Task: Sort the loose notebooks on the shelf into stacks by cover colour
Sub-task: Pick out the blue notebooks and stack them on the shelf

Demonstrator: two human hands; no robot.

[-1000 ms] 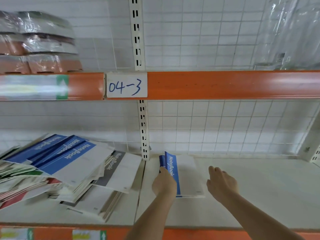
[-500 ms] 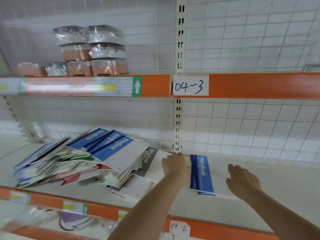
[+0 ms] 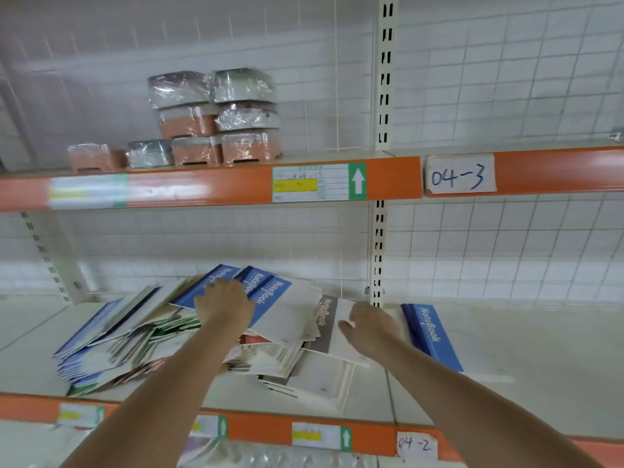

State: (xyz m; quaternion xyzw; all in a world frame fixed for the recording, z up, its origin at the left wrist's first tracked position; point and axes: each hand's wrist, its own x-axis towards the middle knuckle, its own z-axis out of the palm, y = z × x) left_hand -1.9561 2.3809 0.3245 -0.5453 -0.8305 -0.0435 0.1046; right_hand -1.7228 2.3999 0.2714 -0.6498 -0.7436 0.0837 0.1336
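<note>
**Racking bay 04-3, white mesh behind**

I see orange shelf beams (image 3: 219,184) carrying paper labels, one handwritten "04-3" label (image 3: 459,178). A cream slotted upright (image 3: 383,96) runs up against white wire mesh backing (image 3: 506,79). Plastic-wrapped packs (image 3: 216,119) sit stacked on the upper shelf. Lighting is even.

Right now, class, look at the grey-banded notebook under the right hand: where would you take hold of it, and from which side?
Probably pinch the grey-banded notebook at its white right edge, approaching from the right, near the right hand. That edge juts clear of the loose pile, while its left side is tucked under the blue-banded notebooks beside the left hand.
</note>
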